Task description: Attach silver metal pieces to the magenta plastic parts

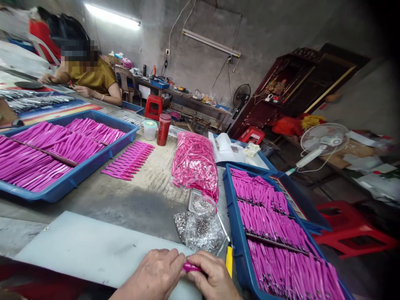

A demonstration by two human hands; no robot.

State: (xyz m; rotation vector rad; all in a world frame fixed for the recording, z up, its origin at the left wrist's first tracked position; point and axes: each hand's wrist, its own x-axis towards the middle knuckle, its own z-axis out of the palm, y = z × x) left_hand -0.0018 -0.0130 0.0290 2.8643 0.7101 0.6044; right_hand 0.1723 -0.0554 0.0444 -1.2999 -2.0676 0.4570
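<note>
Gotta be a small workshop, and a pretty bare-bones one: blue trays (240, 237) crammed with pink pieces (275, 221), a clear bag of little metal parts (203, 231), another person (98, 77) busy with handwork, a cluttered bench (187, 96) along the raw grey wall (265, 25), a plain tube light (112, 16), plus plastic stools (153, 107) and fans (325, 140) standing around.

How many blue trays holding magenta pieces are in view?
2: the left tray, beside the laid-out row of magenta pieces, and the right tray, beside the yellow-handled tool. Both run out of frame; others may be hidden.
</note>
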